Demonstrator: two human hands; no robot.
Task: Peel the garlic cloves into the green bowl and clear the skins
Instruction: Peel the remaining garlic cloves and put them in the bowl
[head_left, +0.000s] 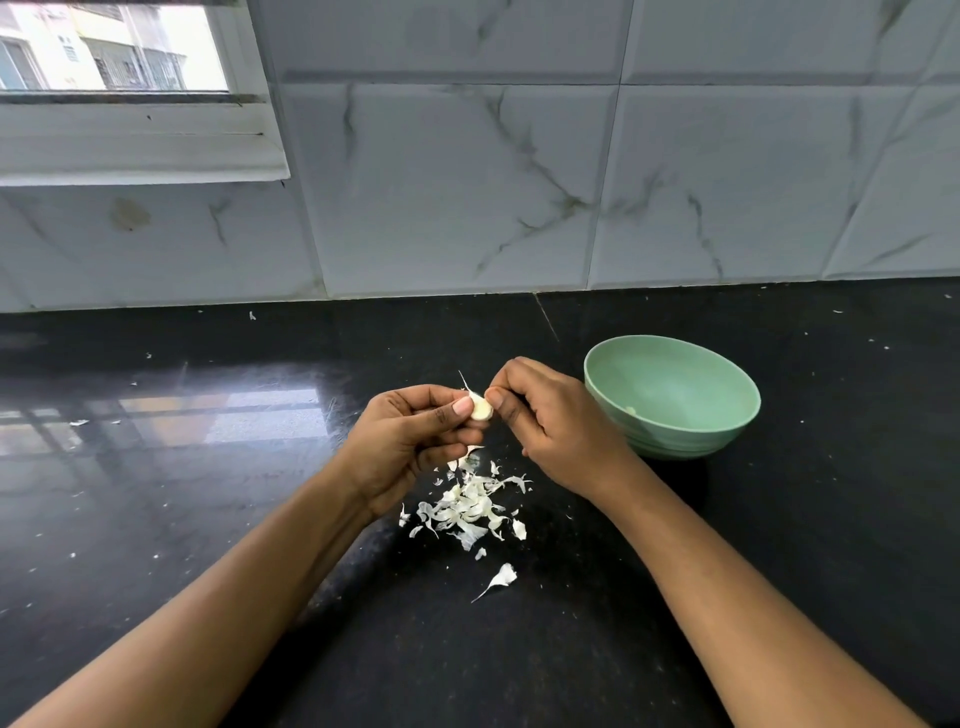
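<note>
So both hands are up over the black countertop (208, 467), just in front of the person, working on one garlic clove (480, 408). The left hand (410, 441) has it pinched between the thumb and the curled fingers, thumb pad pressed on the left side of the clove. The right hand (550, 431) comes in from the other side with its fingers curled, and its thumb and forefinger nip the clove's right edge, so the clove is held between the two hands in the air, not on the counter. A thin strip of skin (464, 382) sticks up off the top of the clove, pointing up and a bit left. The clove looks mostly pale and bare, but I can't tell how much skin is left on the back. Right under the hands there's a pile of skins (467, 506), papery white bits scattered on the counter, and one bigger loose skin piece (503, 577) lies a little nearer the person, apart from the pile. The green bowl (675, 384) sits upright on the counter just to the right of the right hand, partly hidden behind that hand's knuckles and wrist. Low inside it, near the left wall, there's a small pale bit (631, 410), too small to say what. Behind everything is a grey marbled tile wall (467, 182), with a window (114, 52) at the upper left.
</note>
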